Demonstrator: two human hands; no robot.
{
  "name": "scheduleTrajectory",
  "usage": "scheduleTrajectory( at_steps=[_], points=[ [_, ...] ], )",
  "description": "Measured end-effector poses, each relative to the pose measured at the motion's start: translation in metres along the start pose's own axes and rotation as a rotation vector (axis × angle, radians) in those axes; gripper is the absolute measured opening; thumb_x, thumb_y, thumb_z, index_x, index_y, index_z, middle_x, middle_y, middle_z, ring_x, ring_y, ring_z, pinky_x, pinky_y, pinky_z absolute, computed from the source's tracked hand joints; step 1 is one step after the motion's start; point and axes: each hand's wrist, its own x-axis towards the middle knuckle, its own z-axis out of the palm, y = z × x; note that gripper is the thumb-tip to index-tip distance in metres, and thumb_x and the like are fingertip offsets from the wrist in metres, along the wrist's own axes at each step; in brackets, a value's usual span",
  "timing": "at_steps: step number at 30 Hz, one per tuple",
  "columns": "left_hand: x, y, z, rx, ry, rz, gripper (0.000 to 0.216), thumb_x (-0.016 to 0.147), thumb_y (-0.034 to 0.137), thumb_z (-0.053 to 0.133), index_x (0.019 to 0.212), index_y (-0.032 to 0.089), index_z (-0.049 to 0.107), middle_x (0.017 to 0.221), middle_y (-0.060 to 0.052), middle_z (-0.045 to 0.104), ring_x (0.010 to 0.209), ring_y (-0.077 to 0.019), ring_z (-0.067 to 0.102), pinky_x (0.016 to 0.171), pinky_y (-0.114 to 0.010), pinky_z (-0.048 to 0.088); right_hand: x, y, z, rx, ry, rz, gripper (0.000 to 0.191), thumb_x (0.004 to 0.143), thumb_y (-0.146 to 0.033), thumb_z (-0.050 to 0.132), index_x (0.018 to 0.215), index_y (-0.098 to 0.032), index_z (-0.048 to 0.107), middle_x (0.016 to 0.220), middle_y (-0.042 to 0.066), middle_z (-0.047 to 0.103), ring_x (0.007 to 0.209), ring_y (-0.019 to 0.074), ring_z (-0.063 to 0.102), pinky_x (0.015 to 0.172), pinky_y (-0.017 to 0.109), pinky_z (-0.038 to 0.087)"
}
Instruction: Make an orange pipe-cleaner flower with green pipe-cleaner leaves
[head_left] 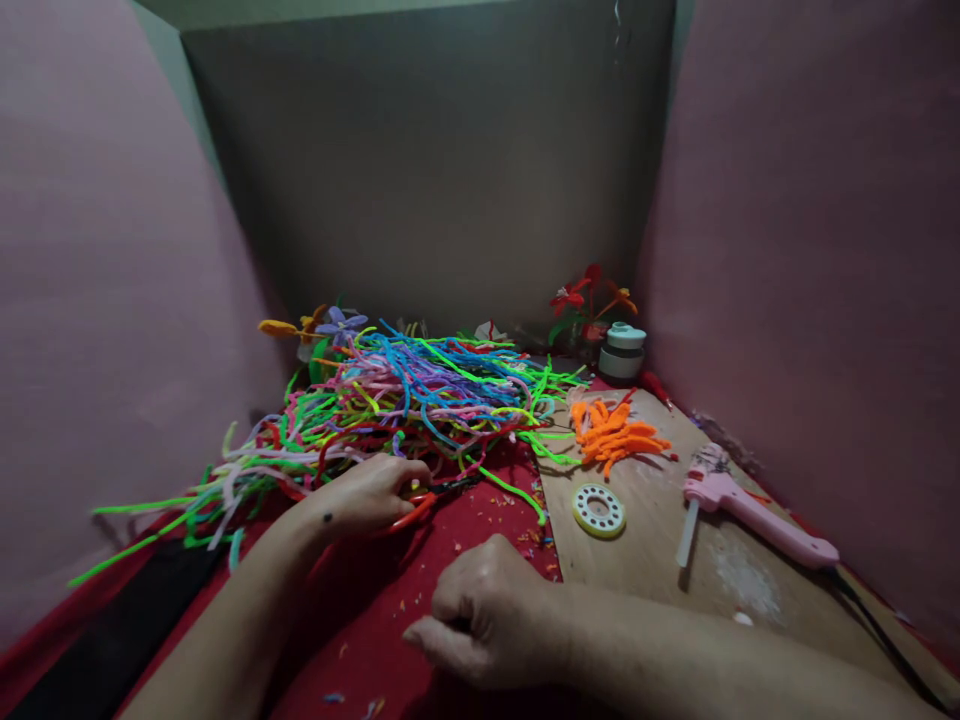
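Observation:
My left hand (386, 490) is closed on a pair of scissors (420, 512) with orange-red handles. The dark blades point right, just in front of the heap of colourful pipe cleaners (427, 385). Nearer to me, my right hand (495, 615) is curled into a loose fist above the red cloth (375, 610). Its palm and fingertips are hidden, so I cannot tell whether anything is inside. A green pipe cleaner (510, 488) sticks out of the heap past the scissors' tips.
On the wooden board (645, 560) lie orange pipe-cleaner pieces (615, 435), a tape roll (598, 510) and a pink glue gun (757, 515) with a cord. Behind stand a lidded jar (622, 352) and pipe-cleaner flowers (589, 295). Walls enclose the back and both sides.

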Motion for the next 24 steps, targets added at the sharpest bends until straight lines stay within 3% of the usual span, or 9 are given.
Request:
scheduleTrajectory(
  at_steps=[6, 11, 24],
  points=[
    [0.004, -0.003, 0.005, 0.067, 0.056, -0.020, 0.024, 0.076, 0.035, 0.047, 0.091, 0.024, 0.063, 0.073, -0.001, 0.063, 0.065, -0.0148, 0.055, 0.054, -0.022, 0.031, -0.001, 0.000, 0.001, -0.006, 0.015, -0.001, 0.039, 0.077, -0.032, 0.051, 0.043, -0.015, 0.040, 0.039, -0.004, 0.041, 0.041, 0.0065, 0.027, 0.044, 0.022, 0.020],
    [0.002, -0.008, 0.006, 0.099, 0.038, 0.009, 0.023, 0.075, 0.032, 0.048, 0.090, 0.025, 0.063, 0.069, -0.001, 0.063, 0.062, -0.0147, 0.056, 0.052, -0.022, 0.030, -0.001, 0.001, 0.001, -0.017, 0.015, -0.012, 0.039, 0.078, -0.031, 0.052, 0.043, -0.015, 0.043, 0.040, -0.004, 0.043, 0.041, 0.0066, 0.027, 0.044, 0.022, 0.020],
    [-0.001, -0.013, 0.003, 0.119, 0.058, 0.048, 0.030, 0.078, 0.036, 0.046, 0.101, 0.023, 0.061, 0.083, -0.005, 0.068, 0.073, -0.0176, 0.061, 0.061, -0.024, 0.037, 0.001, -0.003, -0.003, -0.010, -0.015, -0.014, 0.039, 0.078, -0.030, 0.052, 0.043, -0.016, 0.044, 0.041, -0.003, 0.045, 0.041, 0.0068, 0.033, 0.044, 0.021, 0.023]
  ],
)
